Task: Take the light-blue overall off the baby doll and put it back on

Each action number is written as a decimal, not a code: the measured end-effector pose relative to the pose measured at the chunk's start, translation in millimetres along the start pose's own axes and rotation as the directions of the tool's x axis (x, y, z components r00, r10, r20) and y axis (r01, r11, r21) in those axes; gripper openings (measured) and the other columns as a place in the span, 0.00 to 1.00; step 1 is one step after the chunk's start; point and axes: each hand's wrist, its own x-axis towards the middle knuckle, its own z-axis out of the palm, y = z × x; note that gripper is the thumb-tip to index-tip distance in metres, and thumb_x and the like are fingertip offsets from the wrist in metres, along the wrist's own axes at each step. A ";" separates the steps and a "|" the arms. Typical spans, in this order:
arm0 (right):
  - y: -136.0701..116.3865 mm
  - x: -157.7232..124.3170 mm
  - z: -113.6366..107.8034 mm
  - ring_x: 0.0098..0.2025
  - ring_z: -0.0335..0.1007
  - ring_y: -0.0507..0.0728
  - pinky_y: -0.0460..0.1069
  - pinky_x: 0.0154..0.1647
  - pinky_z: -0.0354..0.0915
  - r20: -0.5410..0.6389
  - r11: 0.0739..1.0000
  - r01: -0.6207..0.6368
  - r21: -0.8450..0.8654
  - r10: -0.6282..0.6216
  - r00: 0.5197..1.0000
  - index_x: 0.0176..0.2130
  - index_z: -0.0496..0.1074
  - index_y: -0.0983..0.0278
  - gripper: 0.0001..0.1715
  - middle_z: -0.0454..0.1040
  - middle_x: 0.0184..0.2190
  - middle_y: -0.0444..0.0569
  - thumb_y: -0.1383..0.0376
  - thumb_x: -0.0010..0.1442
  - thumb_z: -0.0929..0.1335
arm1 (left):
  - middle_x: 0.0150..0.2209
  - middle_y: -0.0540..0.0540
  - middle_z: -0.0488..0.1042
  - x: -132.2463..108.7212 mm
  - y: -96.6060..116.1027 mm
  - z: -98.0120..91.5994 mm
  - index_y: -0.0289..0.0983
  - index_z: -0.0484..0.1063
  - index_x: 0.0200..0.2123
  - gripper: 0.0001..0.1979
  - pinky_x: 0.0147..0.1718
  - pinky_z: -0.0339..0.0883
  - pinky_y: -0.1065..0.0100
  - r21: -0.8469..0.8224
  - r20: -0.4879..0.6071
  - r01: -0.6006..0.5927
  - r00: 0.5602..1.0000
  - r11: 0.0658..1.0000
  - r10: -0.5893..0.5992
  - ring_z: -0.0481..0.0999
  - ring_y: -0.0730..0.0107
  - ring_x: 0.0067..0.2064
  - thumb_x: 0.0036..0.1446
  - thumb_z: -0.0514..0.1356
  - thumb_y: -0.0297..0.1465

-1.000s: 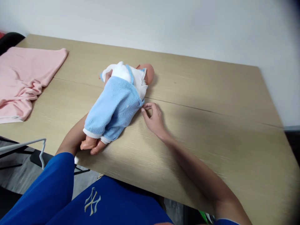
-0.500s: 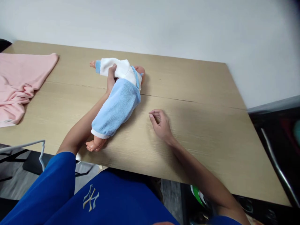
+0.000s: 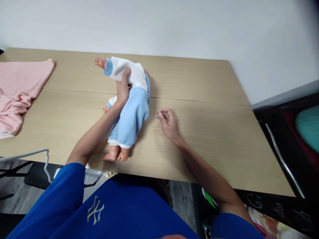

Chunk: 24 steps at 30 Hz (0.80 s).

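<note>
A baby doll (image 3: 133, 109) in a white and light-blue fleece outfit lies on its side on the wooden table, its bare feet towards me. Its head is mostly hidden behind the far shoulder. My left hand (image 3: 124, 87) is closed round the doll's upper body under the raised arm, thumb on the white sleeve. The doll's other arm pokes out below my wrist. To the right of the doll and apart from it, my right hand (image 3: 169, 124) hovers over the table, fingers curled in and thumb near the index finger. No object shows between them.
A crumpled pink cloth (image 3: 22, 89) lies on the left of the wooden table (image 3: 211, 132). A white wall (image 3: 159, 26) stands behind. At the near left is a white metal bar (image 3: 25, 154); a black chair-like frame (image 3: 279, 139) is beyond the right edge.
The doll has turned in my left hand, so both feet and its lower arm now show. Its legs have swung right. My right hand has barely moved; the view has shifted slightly.
</note>
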 end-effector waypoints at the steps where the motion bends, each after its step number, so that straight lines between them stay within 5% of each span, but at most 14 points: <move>1: -0.8 1.2 -2.2 0.48 0.86 0.62 0.64 0.61 0.80 -0.008 1.000 -0.008 0.013 0.008 1.000 0.52 0.75 0.55 0.25 0.85 0.49 0.51 0.38 0.80 0.68 | 0.71 0.44 0.82 -3.0 3.4 4.5 0.46 0.72 0.74 0.37 0.69 0.78 0.48 -0.012 -0.011 -0.003 1.000 1.000 0.003 0.79 0.49 0.75 0.77 0.52 0.62; 4: -6.6 4.6 -8.7 0.48 0.85 0.61 0.63 0.62 0.81 0.005 0.995 -0.042 0.092 0.041 0.999 0.57 0.76 0.54 0.30 0.84 0.55 0.53 0.34 0.81 0.65 | 0.70 0.44 0.83 -14.3 15.0 17.5 0.44 0.74 0.72 0.39 0.74 0.73 0.49 0.033 -0.002 -0.056 0.998 0.998 0.056 0.76 0.49 0.77 0.75 0.55 0.65; 8: -16.9 10.7 -12.3 0.59 0.84 0.64 0.64 0.61 0.83 0.144 0.964 -0.119 0.236 0.087 0.986 0.77 0.67 0.45 0.44 0.77 0.73 0.55 0.27 0.77 0.64 | 0.70 0.40 0.84 -30.1 26.0 33.7 0.36 0.78 0.67 0.41 0.76 0.67 0.53 0.087 0.049 -0.139 0.990 0.986 0.135 0.77 0.56 0.75 0.75 0.59 0.65; 11: -20.7 17.8 -12.3 0.66 0.82 0.66 0.65 0.62 0.84 0.186 0.943 -0.165 0.287 0.115 0.976 0.83 0.61 0.42 0.52 0.75 0.77 0.52 0.24 0.74 0.63 | 0.66 0.36 0.86 -40.2 26.6 41.7 0.37 0.81 0.60 0.36 0.76 0.68 0.50 0.131 0.160 -0.219 0.967 0.967 0.197 0.80 0.50 0.71 0.74 0.59 0.63; 13: -19.9 22.7 -14.8 0.64 0.83 0.66 0.65 0.61 0.84 0.195 0.917 -0.228 0.327 0.170 0.966 0.83 0.62 0.42 0.55 0.79 0.73 0.51 0.22 0.72 0.61 | 0.65 0.31 0.85 -47.6 26.8 42.4 0.36 0.81 0.57 0.34 0.76 0.68 0.44 0.180 0.283 -0.337 0.918 0.924 0.279 0.81 0.41 0.70 0.72 0.61 0.62; 15: -17.1 26.9 -21.5 0.60 0.86 0.67 0.65 0.60 0.84 0.210 0.864 -0.321 0.388 0.256 0.944 0.80 0.68 0.45 0.57 0.85 0.64 0.52 0.19 0.70 0.58 | 0.67 0.28 0.81 -56.4 30.0 37.9 0.36 0.77 0.63 0.37 0.76 0.66 0.41 0.218 0.448 -0.486 0.821 0.846 0.355 0.79 0.36 0.71 0.68 0.66 0.60; 17: -13.5 29.7 -32.1 0.58 0.87 0.69 0.67 0.60 0.83 0.234 0.776 -0.414 0.476 0.342 0.910 0.71 0.78 0.50 0.57 0.88 0.58 0.54 0.19 0.70 0.56 | 0.72 0.28 0.76 -65.5 35.7 28.0 0.39 0.71 0.72 0.45 0.79 0.63 0.40 0.220 0.584 -0.591 0.717 0.776 0.381 0.74 0.34 0.75 0.64 0.71 0.62; 19: -10.2 31.2 -43.7 0.57 0.88 0.70 0.69 0.60 0.82 0.268 0.684 -0.477 0.552 0.396 0.878 0.59 0.83 0.55 0.54 0.89 0.56 0.59 0.20 0.72 0.55 | 0.76 0.29 0.72 -71.5 39.8 12.7 0.42 0.66 0.76 0.52 0.81 0.59 0.40 0.217 0.653 -0.618 0.667 0.756 0.359 0.69 0.33 0.80 0.61 0.74 0.65; 21: -6.9 31.9 -53.2 0.55 0.88 0.71 0.72 0.59 0.81 0.278 0.662 -0.495 0.563 0.412 0.868 0.52 0.84 0.56 0.51 0.89 0.55 0.62 0.22 0.73 0.56 | 0.76 0.29 0.72 -70.8 37.6 -7.3 0.42 0.66 0.76 0.52 0.81 0.59 0.40 0.266 0.634 -0.584 0.705 0.767 0.317 0.68 0.33 0.79 0.63 0.71 0.68; 24: -0.5 33.3 -60.7 0.49 0.88 0.72 0.76 0.55 0.82 0.168 0.800 -0.406 0.441 0.371 0.913 0.48 0.84 0.54 0.46 0.91 0.49 0.60 0.23 0.69 0.62 | 0.68 0.30 0.79 -56.9 20.6 -42.9 0.41 0.73 0.67 0.42 0.78 0.61 0.38 0.446 0.441 -0.445 0.864 0.777 0.242 0.73 0.35 0.71 0.72 0.59 0.70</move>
